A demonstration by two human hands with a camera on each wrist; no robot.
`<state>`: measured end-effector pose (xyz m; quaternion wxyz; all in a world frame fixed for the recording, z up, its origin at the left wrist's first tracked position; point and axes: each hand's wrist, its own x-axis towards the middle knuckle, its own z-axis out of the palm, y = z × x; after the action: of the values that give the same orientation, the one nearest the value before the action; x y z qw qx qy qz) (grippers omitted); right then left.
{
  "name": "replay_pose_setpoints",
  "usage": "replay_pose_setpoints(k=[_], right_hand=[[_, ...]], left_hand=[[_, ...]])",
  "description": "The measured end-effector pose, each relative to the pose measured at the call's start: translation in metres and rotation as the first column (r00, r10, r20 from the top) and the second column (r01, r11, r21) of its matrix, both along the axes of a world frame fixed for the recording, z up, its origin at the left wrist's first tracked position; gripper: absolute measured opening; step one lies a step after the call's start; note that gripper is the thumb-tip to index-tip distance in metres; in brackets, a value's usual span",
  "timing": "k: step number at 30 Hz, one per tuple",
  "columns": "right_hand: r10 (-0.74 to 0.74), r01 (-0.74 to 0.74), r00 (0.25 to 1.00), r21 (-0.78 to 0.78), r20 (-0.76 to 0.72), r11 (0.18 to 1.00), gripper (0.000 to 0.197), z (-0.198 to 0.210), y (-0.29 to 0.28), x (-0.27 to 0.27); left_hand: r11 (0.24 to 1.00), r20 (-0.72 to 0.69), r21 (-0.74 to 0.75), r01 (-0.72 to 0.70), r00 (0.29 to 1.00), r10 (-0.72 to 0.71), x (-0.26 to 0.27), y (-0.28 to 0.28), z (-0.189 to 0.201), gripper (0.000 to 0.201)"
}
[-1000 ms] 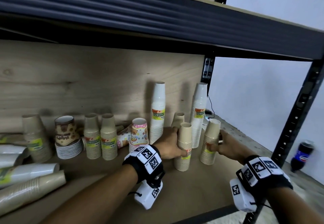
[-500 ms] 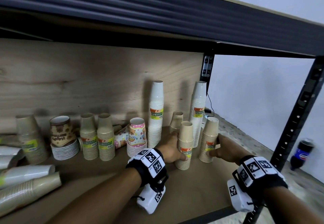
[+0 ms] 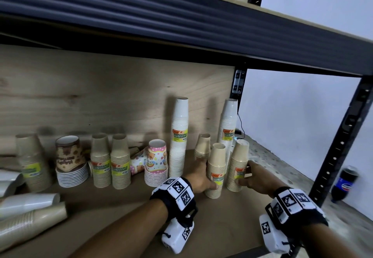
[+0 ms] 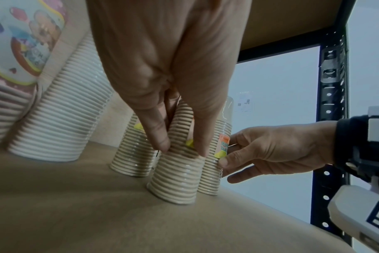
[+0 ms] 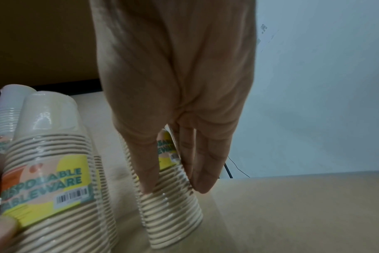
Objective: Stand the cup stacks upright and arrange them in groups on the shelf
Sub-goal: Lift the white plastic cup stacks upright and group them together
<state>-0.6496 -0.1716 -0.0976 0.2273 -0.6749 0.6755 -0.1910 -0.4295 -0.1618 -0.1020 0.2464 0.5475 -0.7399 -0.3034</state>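
Two tan cup stacks stand upright side by side on the wooden shelf [image 3: 125, 207], right of centre. My left hand [image 3: 201, 175] grips the left stack [image 3: 216, 169], fingers and thumb round its lower half [image 4: 175, 171]. My right hand [image 3: 252, 177] holds the right stack [image 3: 238, 167] with thumb in front and fingers behind [image 5: 173, 214]. Behind them stand a shorter tan stack [image 3: 202, 146] and two tall white stacks [image 3: 179, 136] [image 3: 228, 132]. A tan stack [image 3: 30, 219] and a white stack [image 3: 28, 201] lie on their sides at the far left.
Along the back board stand more tan stacks [image 3: 110, 163], a brown printed stack [image 3: 68, 161] and a pink dotted stack [image 3: 156, 163]. The upper shelf beam [image 3: 181, 29] hangs low overhead. A black post [image 3: 341, 140] marks the right end; a soda bottle [image 3: 343, 185] sits on the floor.
My right hand has brought its stack slightly leftward, closer to the one in my left hand. Both hands keep their hold.
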Motion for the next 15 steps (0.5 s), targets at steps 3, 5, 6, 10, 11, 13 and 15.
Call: replay_pose_setpoints(k=[3, 5, 6, 10, 11, 13, 15], right_hand=[[-0.026, 0.029, 0.999, 0.077, -0.04, 0.997, 0.065, 0.003, 0.003, 0.001], [-0.044, 0.051, 0.997, 0.118, -0.065, 0.992, 0.067, 0.006, 0.005, 0.002], [-0.055, 0.063, 0.996, 0.121, -0.069, 0.991, 0.068, 0.007, 0.005, 0.002], [-0.116, 0.122, 0.991, 0.097, -0.063, 0.988, 0.063, 0.007, 0.004, 0.006], [-0.127, 0.132, 0.99, 0.102, -0.055, 0.986, 0.058, 0.006, 0.005, 0.008], [-0.126, 0.133, 0.989, 0.098, -0.072, 0.986, 0.053, 0.001, 0.006, 0.012], [-0.129, 0.135, 0.989, 0.081, -0.076, 0.988, 0.052, -0.005, 0.004, 0.013]], left_hand=[[1.0, 0.019, 0.016, 0.006, 1.0, -0.006, 0.007, 0.003, 0.005, 0.075], [1.0, 0.046, 0.015, -0.005, 0.999, 0.004, 0.014, 0.005, 0.009, 0.069], [1.0, 0.054, 0.002, -0.006, 0.999, 0.005, 0.016, 0.008, 0.012, 0.068], [0.999, 0.057, -0.029, -0.018, 0.998, 0.02, 0.011, 0.014, 0.01, 0.069], [1.0, 0.058, -0.017, -0.018, 0.998, 0.019, 0.009, 0.015, 0.006, 0.071], [1.0, 0.079, -0.001, -0.018, 0.997, 0.018, 0.005, 0.017, -0.001, 0.067], [0.999, 0.085, -0.022, -0.037, 0.996, 0.039, 0.002, 0.019, -0.006, 0.063]])
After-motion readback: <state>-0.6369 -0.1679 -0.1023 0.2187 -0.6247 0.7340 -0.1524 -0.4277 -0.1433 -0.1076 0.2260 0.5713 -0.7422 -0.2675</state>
